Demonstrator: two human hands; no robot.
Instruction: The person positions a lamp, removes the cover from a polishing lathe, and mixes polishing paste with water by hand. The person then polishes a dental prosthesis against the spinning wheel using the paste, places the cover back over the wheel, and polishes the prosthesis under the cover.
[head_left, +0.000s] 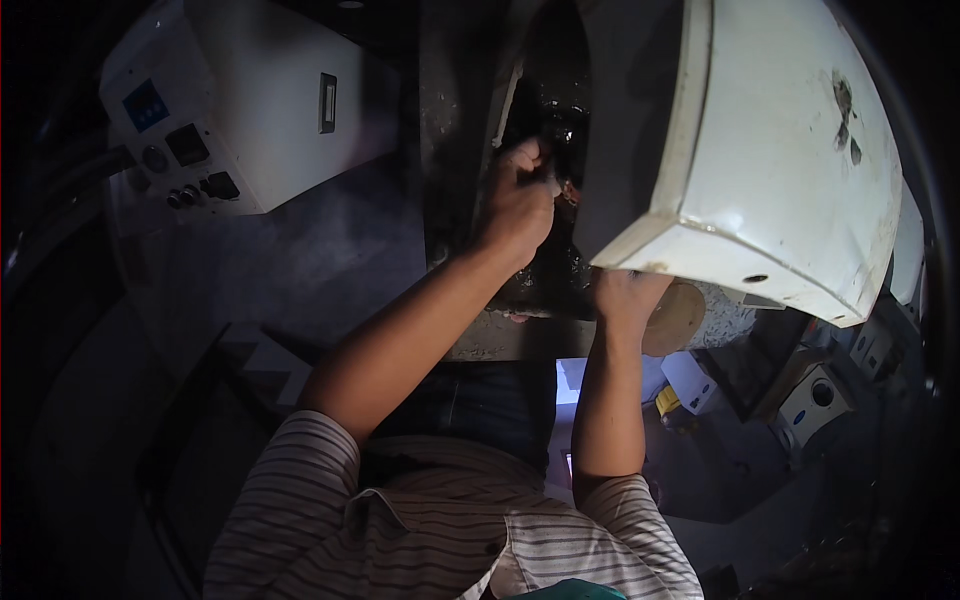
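My left hand [522,208] reaches into a dark, wet-looking recess [545,265] of a machine. Its fingers are curled closed, and what they hold, if anything, is lost in shadow. To the right a large white machine cover [790,170], chipped and stained, overhangs the recess. My right hand [628,292] goes in beneath the lower edge of this cover, which hides its fingers. Beside the right wrist is a round tan disc-shaped part [675,318]. Glints of liquid show on the dark surfaces around the left hand.
At the upper left stands a white box-shaped machine [280,110] with knobs and a blue label. A flat ledge [480,345] borders the recess near my body. Lower right, in dim light, are a white unit with a round dark opening [815,400] and a small yellow object [667,400].
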